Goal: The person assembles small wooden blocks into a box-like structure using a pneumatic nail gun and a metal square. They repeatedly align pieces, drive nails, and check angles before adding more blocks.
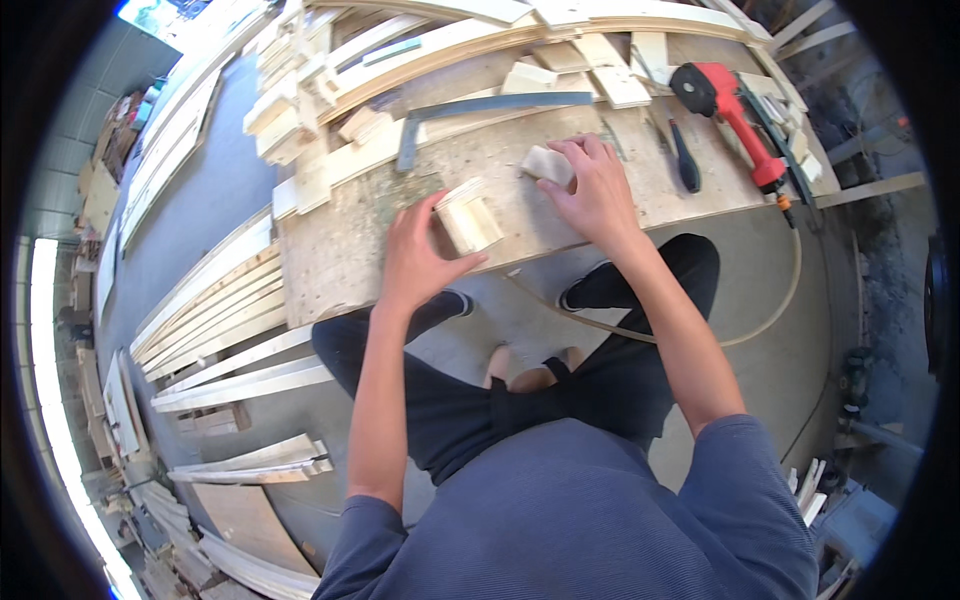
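Note:
On the near part of the wooden workbench (345,255) rests a small, pale wooden block (468,222). Curled round its left side is my left hand (418,250), thumb along the near edge and fingers at the far left corner. My right hand (595,190) pinches a small, pale, angular piece (545,166) between thumb and fingers, just above or on the benchtop. Whether that piece is wood or a folded abrasive pad I cannot tell. A gap of bare bench separates the two pieces.
Beyond my hands lies a grey metal square (500,102), with stacked wooden boards (440,50) behind it. To the right are a dark-handled screwdriver (685,158) and a red air nailer (735,120) with a hose (790,290). Long planks (215,305) lie left of the bench.

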### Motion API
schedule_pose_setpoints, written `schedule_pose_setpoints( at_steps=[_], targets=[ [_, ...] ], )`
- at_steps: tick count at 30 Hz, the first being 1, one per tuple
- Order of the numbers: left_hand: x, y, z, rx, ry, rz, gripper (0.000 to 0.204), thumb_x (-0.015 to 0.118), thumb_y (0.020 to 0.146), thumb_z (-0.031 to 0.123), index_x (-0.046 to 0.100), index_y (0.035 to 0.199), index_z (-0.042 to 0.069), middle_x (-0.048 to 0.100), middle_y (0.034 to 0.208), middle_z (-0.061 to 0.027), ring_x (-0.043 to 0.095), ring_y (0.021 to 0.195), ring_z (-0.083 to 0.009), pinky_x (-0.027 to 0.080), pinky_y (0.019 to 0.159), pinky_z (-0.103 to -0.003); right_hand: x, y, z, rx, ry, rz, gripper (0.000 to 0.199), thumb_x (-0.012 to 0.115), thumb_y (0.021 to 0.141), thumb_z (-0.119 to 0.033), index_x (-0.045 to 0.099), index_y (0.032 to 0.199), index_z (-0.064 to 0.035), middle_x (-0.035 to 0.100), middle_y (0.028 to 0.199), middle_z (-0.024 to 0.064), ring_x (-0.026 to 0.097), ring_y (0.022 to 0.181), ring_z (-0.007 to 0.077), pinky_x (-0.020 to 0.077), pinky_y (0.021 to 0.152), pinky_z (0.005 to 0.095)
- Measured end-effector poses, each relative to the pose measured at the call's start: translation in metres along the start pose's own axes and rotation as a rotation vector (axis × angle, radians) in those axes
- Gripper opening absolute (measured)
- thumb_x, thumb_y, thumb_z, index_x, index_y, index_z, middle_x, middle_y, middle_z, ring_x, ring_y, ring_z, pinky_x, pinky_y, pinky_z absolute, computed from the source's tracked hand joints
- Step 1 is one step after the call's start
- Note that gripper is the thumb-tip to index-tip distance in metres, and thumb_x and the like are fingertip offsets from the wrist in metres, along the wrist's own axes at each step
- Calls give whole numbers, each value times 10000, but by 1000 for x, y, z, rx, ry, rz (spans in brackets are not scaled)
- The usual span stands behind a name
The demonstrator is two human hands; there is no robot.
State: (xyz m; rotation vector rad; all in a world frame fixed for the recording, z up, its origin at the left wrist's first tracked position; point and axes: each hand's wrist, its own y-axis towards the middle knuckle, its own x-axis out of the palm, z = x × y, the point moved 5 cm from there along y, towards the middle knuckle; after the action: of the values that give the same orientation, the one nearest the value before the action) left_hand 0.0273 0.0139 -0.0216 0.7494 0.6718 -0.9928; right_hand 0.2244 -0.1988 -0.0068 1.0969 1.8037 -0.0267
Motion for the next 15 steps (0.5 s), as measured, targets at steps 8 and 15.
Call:
schedule_pose_setpoints(
  at_steps=[8, 15],
  targets=[
    [3, 2, -2, 12, -33, 27, 1030, 1067, 655, 405, 622, 1544, 135, 713, 1295, -115, 650, 1147, -335, 515, 1069, -491, -27, 70, 71, 45, -120, 47, 547, 880, 950, -312, 737, 1399, -34, 728, 1355, 219, 651, 1298, 407, 530, 1128, 496],
    [4, -2, -13, 15, -113, 91, 1088, 1092, 629, 357, 613, 1567, 83, 696, 1299, -117, 650, 1081, -290, 549, 1033, -447, 25, 124, 113, 485, 460, -345, 505, 913, 972, -373, 778, 1217, 47, 818, 999, 129, 793, 932, 217, 643, 836, 341]
  ],
)
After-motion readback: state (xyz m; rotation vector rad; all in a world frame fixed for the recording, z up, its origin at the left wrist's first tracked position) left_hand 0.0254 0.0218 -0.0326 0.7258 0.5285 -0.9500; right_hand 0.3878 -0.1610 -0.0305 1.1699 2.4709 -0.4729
